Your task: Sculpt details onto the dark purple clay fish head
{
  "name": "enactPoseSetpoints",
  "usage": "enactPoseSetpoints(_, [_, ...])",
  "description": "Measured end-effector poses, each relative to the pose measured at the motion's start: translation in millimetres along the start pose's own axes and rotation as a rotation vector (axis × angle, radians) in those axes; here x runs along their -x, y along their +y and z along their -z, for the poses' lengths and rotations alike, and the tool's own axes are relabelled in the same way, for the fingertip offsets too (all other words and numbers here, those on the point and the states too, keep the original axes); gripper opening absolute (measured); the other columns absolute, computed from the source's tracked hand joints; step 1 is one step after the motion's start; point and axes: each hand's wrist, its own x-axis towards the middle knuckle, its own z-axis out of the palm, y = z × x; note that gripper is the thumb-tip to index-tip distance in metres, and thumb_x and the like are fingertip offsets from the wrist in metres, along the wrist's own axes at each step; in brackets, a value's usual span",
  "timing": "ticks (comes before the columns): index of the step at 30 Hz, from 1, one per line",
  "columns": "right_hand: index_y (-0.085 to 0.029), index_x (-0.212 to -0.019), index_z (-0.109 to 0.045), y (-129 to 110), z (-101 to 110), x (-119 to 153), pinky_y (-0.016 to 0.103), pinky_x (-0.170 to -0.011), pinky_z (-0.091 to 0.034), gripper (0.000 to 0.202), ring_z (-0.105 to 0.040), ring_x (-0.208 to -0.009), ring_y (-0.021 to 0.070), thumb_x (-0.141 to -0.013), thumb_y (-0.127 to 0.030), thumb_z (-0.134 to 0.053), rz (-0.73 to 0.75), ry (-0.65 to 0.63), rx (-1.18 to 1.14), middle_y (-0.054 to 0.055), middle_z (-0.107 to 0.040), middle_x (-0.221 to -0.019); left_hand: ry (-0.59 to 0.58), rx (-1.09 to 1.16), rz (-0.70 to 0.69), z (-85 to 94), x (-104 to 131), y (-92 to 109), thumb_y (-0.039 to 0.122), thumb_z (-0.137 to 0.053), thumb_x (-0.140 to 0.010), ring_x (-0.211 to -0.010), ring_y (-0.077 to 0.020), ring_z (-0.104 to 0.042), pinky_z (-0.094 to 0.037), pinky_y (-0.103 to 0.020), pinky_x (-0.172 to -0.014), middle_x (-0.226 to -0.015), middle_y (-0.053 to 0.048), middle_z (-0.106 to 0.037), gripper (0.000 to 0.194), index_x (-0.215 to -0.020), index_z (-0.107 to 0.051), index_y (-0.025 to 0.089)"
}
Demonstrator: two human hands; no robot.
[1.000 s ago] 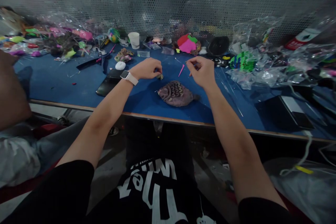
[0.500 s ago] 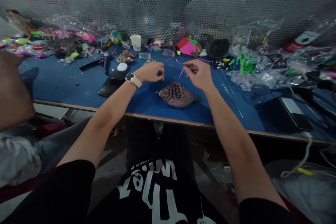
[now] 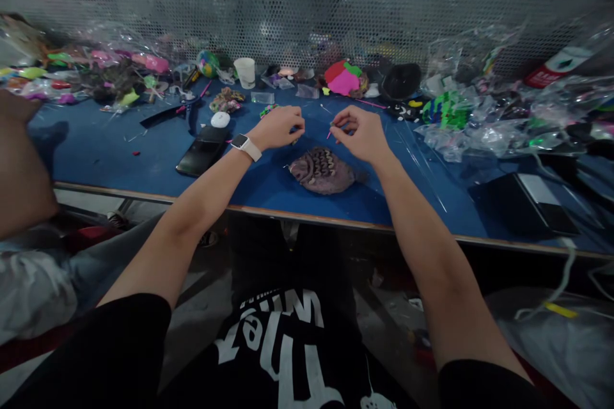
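Note:
On the blue table in front of me lies a brown-grey clay fish, its head to the left and wavy pale scale lines across its body. Just above its head is my left hand, fingers curled into a pinch; a tiny bit shows under the fingertips, too small to name. Beyond the fish on the right, my right hand pinches a thin pink stick, most of it hidden by the fingers. Neither hand touches the fish. A white-banded watch sits on my left wrist.
A black phone, white earbud case and dark scissors-like tool lie left. Behind stand a paper cup and coloured clay. Plastic bags and a power bank are right. Another person's arm reaches in at left.
My right hand has shifted slightly left, and less of the pink stick shows. My left hand stays pinched near the fish's head. The view has tilted a little.

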Motion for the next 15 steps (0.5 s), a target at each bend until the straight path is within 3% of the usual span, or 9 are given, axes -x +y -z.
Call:
enactPoseSetpoints(6, [-0.028, -0.121, -0.081, -7.2, 1.6, 0.2, 0.042, -0.068, -0.067, 0.024, -0.076, -0.065, 0.023, -0.1, -0.039, -0.079, 0.016, -0.009, 0.024, 0.005, -0.083, -0.093, -0.002, 0.0, -0.019, -5.7, -1.9, 3.9, 0.031, -0.059, -0.109, -0.117, -0.0341, -0.071, -0.054, -0.053, -0.108, -0.122, -0.016, -0.077, 0.029, -0.11, -0.085, 0.018])
enactPoseSetpoints(10, [-0.026, -0.111, -0.084, -5.0, 1.3, -2.7, 0.044, -0.07, -0.067, 0.02, -0.077, -0.066, 0.0238, -0.099, -0.042, -0.08, 0.018, -0.006, 0.039, 0.006, -0.085, -0.097, 0.011, 0.037, -0.021, -11.6, -2.3, -0.6, 0.033, -0.059, -0.109, -0.118, -0.034, -0.071, -0.053, -0.054, -0.111, -0.121, -0.016, -0.077, 0.03, -0.11, -0.085, 0.019])
enactPoseSetpoints(15, [-0.026, -0.093, -0.081, -0.6, -0.3, -4.0, 0.043, -0.067, -0.066, 0.039, -0.076, -0.065, 0.024, -0.093, -0.064, -0.088, 0.019, 0.008, -0.007, 0.006, -0.081, -0.085, 0.007, 0.105, 0.004, -16.6, -0.7, -8.8, 0.035, -0.059, -0.11, -0.118, -0.0338, -0.07, -0.053, -0.055, -0.115, -0.12, -0.017, -0.078, 0.031, -0.106, -0.085, 0.018])
